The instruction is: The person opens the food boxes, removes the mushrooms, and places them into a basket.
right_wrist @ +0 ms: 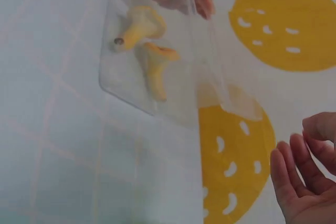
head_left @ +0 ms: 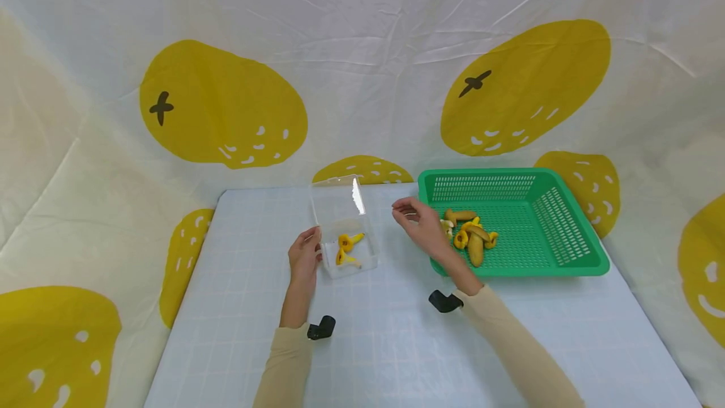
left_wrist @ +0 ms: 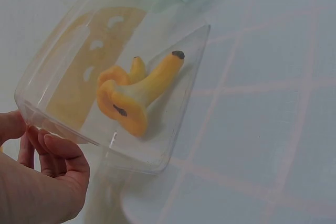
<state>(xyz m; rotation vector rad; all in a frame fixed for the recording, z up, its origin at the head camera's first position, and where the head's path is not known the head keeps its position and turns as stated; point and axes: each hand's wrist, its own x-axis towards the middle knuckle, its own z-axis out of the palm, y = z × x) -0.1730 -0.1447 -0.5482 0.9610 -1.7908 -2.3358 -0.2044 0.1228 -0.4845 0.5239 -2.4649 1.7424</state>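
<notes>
A clear plastic box (head_left: pixel 367 260) with its hinged lid (head_left: pixel 335 200) raised stands on the table. Inside lie two yellow trumpet-shaped mushrooms, one with a dark-tipped stem (left_wrist: pixel 155 85) and the other (right_wrist: pixel 156 72) beside it. At the box's left side, my left hand (head_left: pixel 306 257) pinches the edge between thumb and fingers. My right hand (head_left: pixel 421 226) hovers between the box and the green basket (head_left: pixel 566 267), over the basket's left rim. Its fingers are loosely bent, with nothing between them.
The basket's left part holds several brown mushrooms (head_left: pixel 476 250), more yellow ones (head_left: pixel 461 240) and a pale cluster (head_left: pixel 447 228). Behind the table (head_left: pixel 391 345) hangs a white cloth (head_left: pixel 362 80) printed with large yellow fruit shapes.
</notes>
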